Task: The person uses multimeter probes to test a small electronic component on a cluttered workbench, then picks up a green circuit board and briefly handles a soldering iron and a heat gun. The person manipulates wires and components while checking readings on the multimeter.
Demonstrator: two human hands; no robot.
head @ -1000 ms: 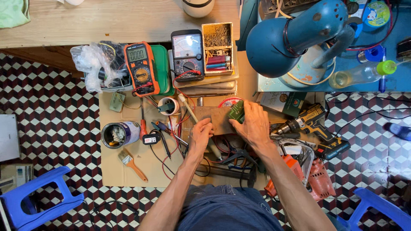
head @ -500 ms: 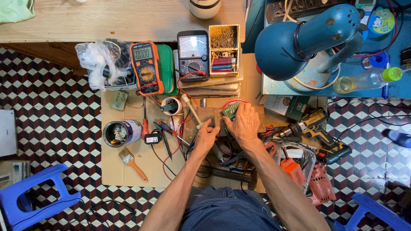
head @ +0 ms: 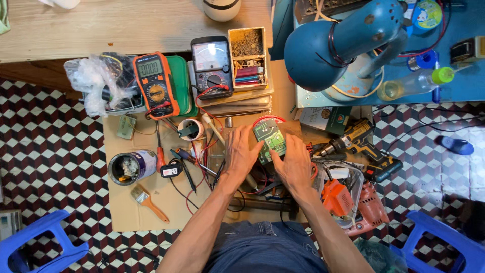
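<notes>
1. the green circuit board [head: 270,140] lies flat near the middle of the low cardboard-covered surface [head: 131,212], component side up, just in front of the black analog meter [head: 212,66]. that spot keeps it under the person's eyes and close to the measuring gear.
2. the left hand [head: 241,151] lies palm down with fingers spread, its fingertips touching the board's left edge. this grip is wide and flat, clasping nothing; it seems to steady the board against sliding.
3. the right hand [head: 295,164] rests on the board's lower right corner, fingers stretched forward. it too is an open, pressing hand and not a pinch, so the board is pinned from two sides while its face stays visible.
4. a red lead [head: 268,119] loops around the far edge of the board, probably running towards the meter.
5. left of the board, screwdrivers and probes [head: 189,159] lie loose within reach of the left hand; further left stand a can [head: 130,167] and a paintbrush [head: 146,199].
6. the orange digital multimeter [head: 155,83] stands beyond the board to its left, display facing the person.
7. right of the board lie a yellow cordless drill [head: 361,144] and an orange power tool [head: 353,202], set aside.
8. the blue desk lamp [head: 343,45] hangs beyond the board to its right, over the blue table's edge.
</notes>
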